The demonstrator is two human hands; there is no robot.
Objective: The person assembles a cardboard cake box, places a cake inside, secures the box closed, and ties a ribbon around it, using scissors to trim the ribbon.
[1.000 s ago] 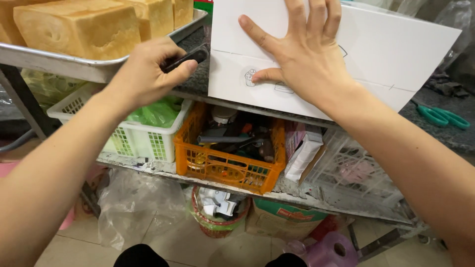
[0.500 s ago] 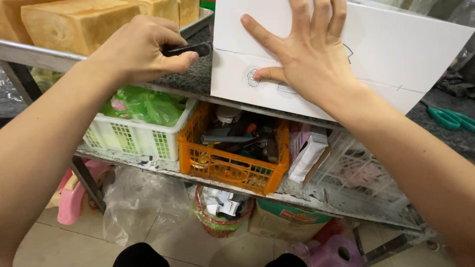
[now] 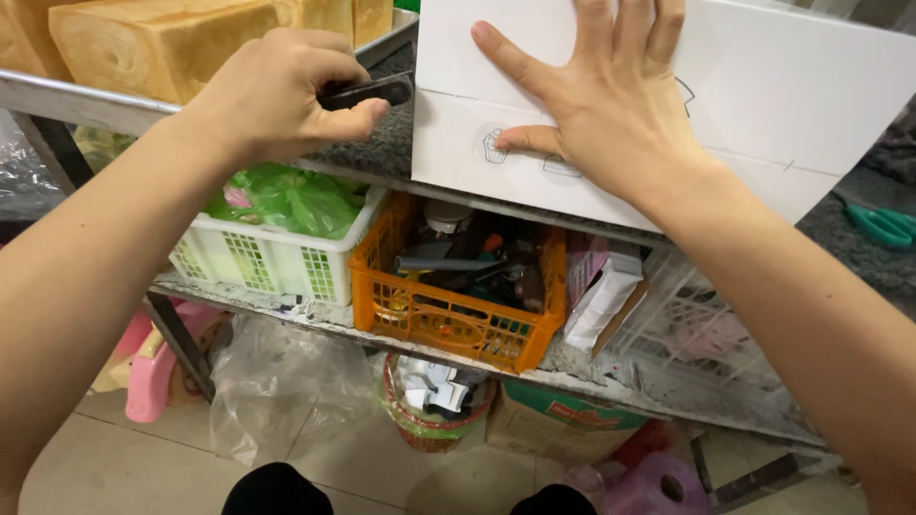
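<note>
Left hand [image 3: 277,95] clamped on a black tool [image 3: 367,92] at upper centre; right hand [image 3: 611,105] spread flat on white cardboard [image 3: 792,105]

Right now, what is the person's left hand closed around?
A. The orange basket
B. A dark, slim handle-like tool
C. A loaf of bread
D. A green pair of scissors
B. The left hand is fisted around a dark slim tool whose end pokes out toward the white cardboard sheet, which the right hand presses flat; the bread loaves, orange basket and green scissors lie untouched.
</note>
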